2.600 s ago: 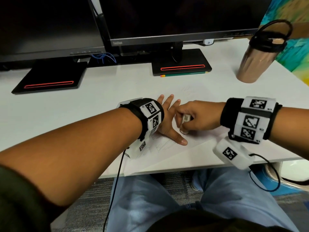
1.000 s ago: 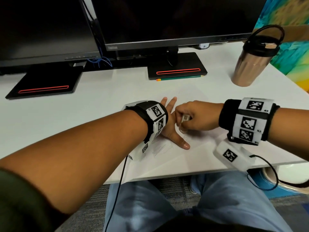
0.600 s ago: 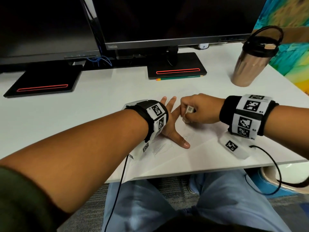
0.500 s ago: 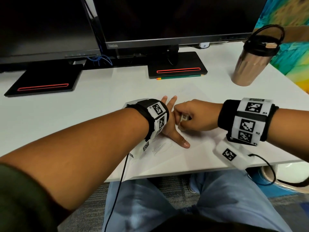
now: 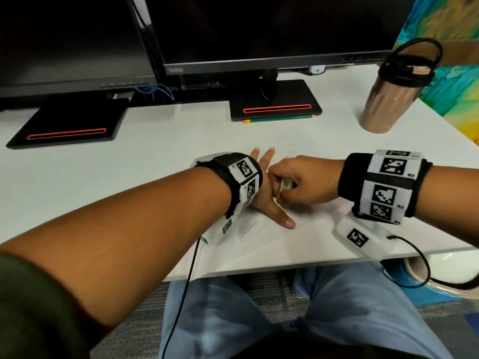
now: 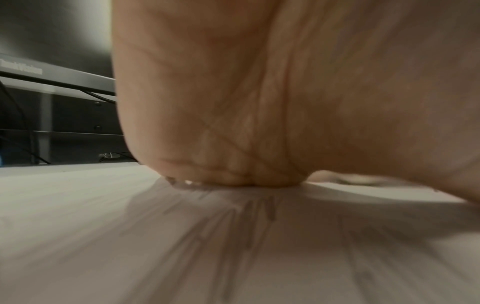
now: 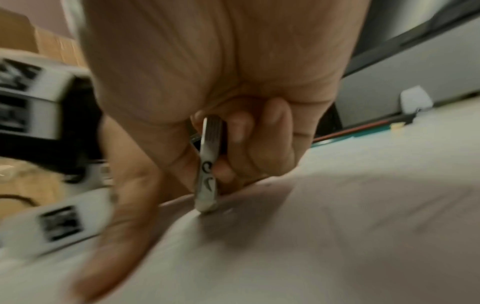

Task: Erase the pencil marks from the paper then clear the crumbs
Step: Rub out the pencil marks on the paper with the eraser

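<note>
A white sheet of paper point(image 5: 305, 229) lies on the white desk near its front edge, with faint pencil scribbles point(image 5: 250, 228) beside my left wrist. My left hand point(image 5: 264, 193) lies flat on the paper point(image 6: 259, 246), fingers spread, thumb pointing toward me. My right hand point(image 5: 298, 182) pinches a small white eraser point(image 5: 285, 183) and presses its lower end onto the sheet just right of the left hand. In the right wrist view the eraser point(image 7: 209, 164) stands upright between thumb and fingers, its tip on the paper point(image 7: 337, 236). No crumbs can be made out.
Two dark monitors stand at the back on black bases point(image 5: 274, 102). A green pencil point(image 5: 280, 119) lies in front of the right base. A copper tumbler point(image 5: 388, 97) with a black lid stands at the back right. The desk edge point(image 5: 285, 268) runs just above my lap.
The right hand has rubbed the eraser back and forth beside the left hand, away at 0.6 s ago and back toward me now. The left hand has stayed flat on the paper.
</note>
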A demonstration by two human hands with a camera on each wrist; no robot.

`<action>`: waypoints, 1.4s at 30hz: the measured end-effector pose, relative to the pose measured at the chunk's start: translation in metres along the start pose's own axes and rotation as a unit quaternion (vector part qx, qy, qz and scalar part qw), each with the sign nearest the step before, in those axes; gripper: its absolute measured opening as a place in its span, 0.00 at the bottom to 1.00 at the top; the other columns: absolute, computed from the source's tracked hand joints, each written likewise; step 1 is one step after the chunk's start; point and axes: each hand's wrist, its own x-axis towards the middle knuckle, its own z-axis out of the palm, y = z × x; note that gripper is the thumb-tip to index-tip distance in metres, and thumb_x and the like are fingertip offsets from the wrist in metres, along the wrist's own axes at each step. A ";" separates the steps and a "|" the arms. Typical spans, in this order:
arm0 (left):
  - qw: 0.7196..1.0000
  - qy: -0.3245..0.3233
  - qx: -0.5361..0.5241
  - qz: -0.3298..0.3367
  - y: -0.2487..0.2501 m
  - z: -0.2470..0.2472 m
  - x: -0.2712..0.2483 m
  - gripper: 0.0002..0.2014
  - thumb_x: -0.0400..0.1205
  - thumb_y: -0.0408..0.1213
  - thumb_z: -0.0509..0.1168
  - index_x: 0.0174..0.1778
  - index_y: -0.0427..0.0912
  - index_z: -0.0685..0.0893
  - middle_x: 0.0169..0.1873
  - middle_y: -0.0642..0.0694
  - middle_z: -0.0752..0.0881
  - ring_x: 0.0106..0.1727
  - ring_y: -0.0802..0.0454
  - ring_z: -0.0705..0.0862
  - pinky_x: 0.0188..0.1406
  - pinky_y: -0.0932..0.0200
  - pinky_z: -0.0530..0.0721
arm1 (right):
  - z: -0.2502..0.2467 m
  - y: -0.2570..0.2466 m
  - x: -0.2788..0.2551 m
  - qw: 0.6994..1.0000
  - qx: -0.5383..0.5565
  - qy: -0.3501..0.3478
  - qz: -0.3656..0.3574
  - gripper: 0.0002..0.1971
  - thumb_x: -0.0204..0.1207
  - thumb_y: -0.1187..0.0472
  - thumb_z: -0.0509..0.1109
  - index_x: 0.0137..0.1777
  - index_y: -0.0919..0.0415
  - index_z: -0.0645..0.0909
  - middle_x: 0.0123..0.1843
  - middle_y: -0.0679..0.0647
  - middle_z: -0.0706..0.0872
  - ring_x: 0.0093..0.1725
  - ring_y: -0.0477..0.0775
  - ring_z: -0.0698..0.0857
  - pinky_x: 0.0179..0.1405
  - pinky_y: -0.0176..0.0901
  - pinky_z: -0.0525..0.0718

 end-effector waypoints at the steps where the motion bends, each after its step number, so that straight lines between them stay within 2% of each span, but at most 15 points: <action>1: 1.000 0.001 -0.004 0.001 0.000 0.001 0.000 0.62 0.63 0.82 0.62 0.85 0.62 0.35 0.82 0.41 0.22 0.83 0.34 0.25 0.82 0.28 0.38 | -0.001 0.002 -0.001 1.000 0.012 -0.007 0.005 0.07 0.73 0.62 0.71 0.41 0.50 0.77 0.44 0.48 0.87 0.45 0.49 0.85 0.49 0.47 0.84; 5: 1.000 0.017 -0.020 0.000 -0.001 0.005 0.005 0.68 0.60 0.83 0.64 0.84 0.59 0.29 0.83 0.42 0.23 0.83 0.33 0.26 0.82 0.26 0.39 | -0.008 0.015 0.000 0.998 0.015 0.045 0.039 0.04 0.73 0.61 0.73 0.43 0.53 0.80 0.47 0.47 0.88 0.48 0.49 0.85 0.52 0.51 0.85; 9: 1.000 0.007 -0.013 0.000 -0.001 0.003 0.003 0.65 0.62 0.83 0.63 0.85 0.61 0.33 0.82 0.41 0.22 0.83 0.34 0.25 0.82 0.28 0.39 | -0.002 0.011 -0.001 0.999 0.027 -0.003 0.017 0.04 0.73 0.61 0.73 0.45 0.54 0.81 0.46 0.45 0.88 0.46 0.45 0.85 0.49 0.44 0.84; 13: 1.000 0.020 -0.021 -0.002 -0.002 0.005 0.008 0.69 0.60 0.83 0.64 0.83 0.58 0.27 0.83 0.42 0.23 0.83 0.33 0.27 0.82 0.27 0.39 | -0.008 0.019 -0.001 0.998 0.024 0.049 0.041 0.03 0.73 0.60 0.72 0.45 0.54 0.81 0.46 0.46 0.88 0.48 0.49 0.85 0.52 0.49 0.85; 15: 1.000 0.009 -0.012 -0.003 -0.003 0.004 0.007 0.67 0.60 0.84 0.63 0.85 0.60 0.31 0.82 0.41 0.22 0.83 0.33 0.26 0.82 0.27 0.40 | -0.001 0.012 -0.001 1.000 0.007 0.019 0.002 0.03 0.74 0.60 0.72 0.46 0.54 0.80 0.45 0.46 0.87 0.46 0.48 0.85 0.48 0.45 0.84; 17: 1.000 0.008 -0.015 -0.001 -0.002 0.004 0.006 0.67 0.60 0.84 0.63 0.85 0.61 0.32 0.82 0.41 0.22 0.83 0.34 0.25 0.82 0.27 0.41 | 0.000 0.011 -0.004 1.000 0.023 -0.005 0.003 0.04 0.73 0.60 0.73 0.45 0.54 0.81 0.43 0.44 0.87 0.44 0.45 0.85 0.46 0.42 0.84; 19: 1.000 0.018 -0.019 -0.001 -0.002 0.005 0.007 0.69 0.60 0.83 0.64 0.84 0.59 0.29 0.82 0.42 0.23 0.83 0.34 0.26 0.82 0.27 0.39 | -0.006 0.018 -0.004 0.999 0.032 0.022 0.035 0.04 0.73 0.60 0.74 0.46 0.54 0.82 0.44 0.44 0.87 0.45 0.47 0.85 0.49 0.46 0.84; 21: 1.000 0.018 -0.017 -0.004 -0.002 0.005 0.008 0.69 0.60 0.83 0.64 0.84 0.57 0.28 0.83 0.42 0.23 0.83 0.33 0.26 0.82 0.27 0.39 | -0.006 0.020 -0.004 0.999 0.014 0.043 0.028 0.04 0.73 0.60 0.72 0.46 0.54 0.81 0.45 0.45 0.87 0.46 0.48 0.85 0.50 0.48 0.84; 23: 1.000 0.010 -0.014 -0.005 -0.003 0.004 0.007 0.68 0.60 0.83 0.64 0.85 0.58 0.31 0.82 0.42 0.22 0.83 0.33 0.26 0.82 0.27 0.40 | -0.001 0.014 -0.005 1.000 0.007 0.013 -0.001 0.04 0.73 0.61 0.72 0.47 0.54 0.81 0.44 0.45 0.88 0.44 0.46 0.85 0.48 0.45 0.84; 25: 1.000 0.009 -0.019 -0.004 -0.002 0.005 0.008 0.69 0.59 0.83 0.64 0.84 0.59 0.30 0.82 0.42 0.22 0.83 0.33 0.25 0.82 0.27 0.40 | -0.002 0.014 -0.006 0.999 0.033 -0.002 0.008 0.04 0.73 0.61 0.73 0.45 0.55 0.81 0.43 0.43 0.89 0.44 0.43 0.86 0.48 0.43 0.84; 29: 1.000 0.021 -0.021 -0.005 -0.003 0.006 0.010 0.70 0.59 0.83 0.64 0.84 0.57 0.28 0.83 0.42 0.24 0.83 0.33 0.27 0.82 0.27 0.40 | -0.006 0.019 -0.005 0.999 0.023 0.038 0.025 0.04 0.73 0.61 0.73 0.46 0.54 0.81 0.44 0.44 0.88 0.46 0.47 0.85 0.52 0.52 0.85; 32: 1.000 0.010 -0.019 -0.004 -0.003 0.005 0.009 0.68 0.60 0.83 0.64 0.85 0.58 0.30 0.82 0.41 0.23 0.83 0.34 0.25 0.82 0.28 0.39 | 0.000 0.012 -0.005 0.999 0.034 0.000 0.004 0.05 0.73 0.61 0.73 0.46 0.55 0.81 0.43 0.46 0.88 0.44 0.46 0.85 0.50 0.48 0.85; 36: 1.000 0.017 -0.022 -0.003 -0.003 0.006 0.009 0.70 0.59 0.83 0.64 0.83 0.57 0.26 0.83 0.42 0.23 0.83 0.33 0.27 0.81 0.28 0.39 | -0.008 0.021 -0.003 0.998 0.039 0.041 0.037 0.04 0.73 0.61 0.73 0.45 0.54 0.82 0.43 0.43 0.88 0.46 0.46 0.86 0.53 0.52 0.85; 40: 1.000 0.011 -0.025 -0.002 -0.004 0.006 0.010 0.69 0.59 0.83 0.65 0.84 0.59 0.29 0.82 0.42 0.22 0.83 0.34 0.25 0.82 0.28 0.38 | 0.001 0.014 -0.005 0.999 0.043 0.006 0.011 0.04 0.72 0.61 0.73 0.44 0.52 0.81 0.43 0.45 0.88 0.44 0.44 0.86 0.49 0.48 0.86; 42: 0.999 0.014 -0.029 -0.002 -0.004 0.007 0.010 0.71 0.58 0.83 0.65 0.83 0.58 0.26 0.82 0.43 0.23 0.83 0.34 0.26 0.82 0.28 0.39 | -0.002 0.020 -0.007 0.997 0.054 0.041 0.032 0.04 0.72 0.61 0.73 0.43 0.52 0.81 0.44 0.43 0.89 0.45 0.43 0.86 0.53 0.50 0.86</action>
